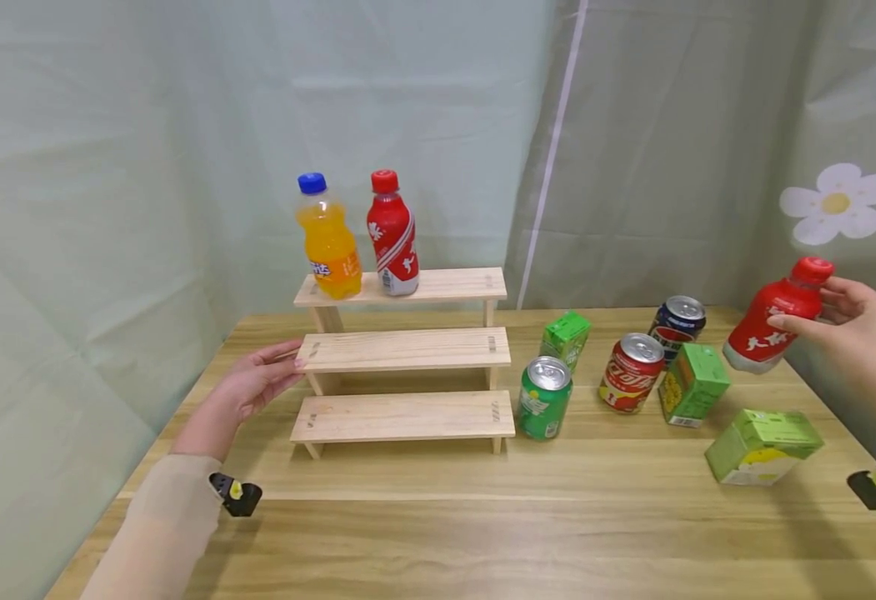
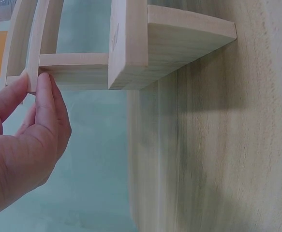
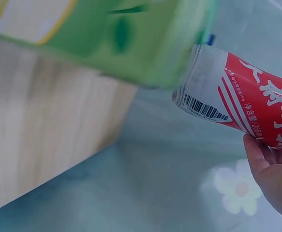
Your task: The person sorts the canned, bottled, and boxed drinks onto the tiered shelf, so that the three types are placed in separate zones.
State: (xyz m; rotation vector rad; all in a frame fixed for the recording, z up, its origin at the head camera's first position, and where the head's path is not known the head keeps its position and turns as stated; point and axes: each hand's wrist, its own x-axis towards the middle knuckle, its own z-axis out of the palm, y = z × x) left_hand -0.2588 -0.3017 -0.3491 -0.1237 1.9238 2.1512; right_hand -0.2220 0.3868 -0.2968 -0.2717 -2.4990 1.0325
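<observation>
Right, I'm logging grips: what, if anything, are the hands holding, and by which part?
The right hand holds a red bottle by its labelled body; the left hand pinches the left end of the middle wooden shelf.

The place looked like a small curtained-off recording corner; whether it lay within a lab, a home or an office could not be told. Pale green cloth (image 1: pixel 445 108) hung in folds at the back and left of a wood-grain table (image 1: pixel 438 546), and greyer cloth (image 1: pixel 663 167) with white daisies (image 1: pixel 838 202) closed in the right side, a thin white line (image 1: pixel 557 137) slanting down near where the two tones met. On the table, a three-step wooden stand (image 1: pixel 403 348) holding bottles (image 1: pixel 394 242) on its top step, with cans (image 1: pixel 546 408) and cartons (image 1: pixel 696 385) grouped alongside, resembled a miniature shop display. Black devices (image 1: pixel 241 502) worn at both wrists (image 1: pixel 207 433) suggested a filming set-up.
</observation>
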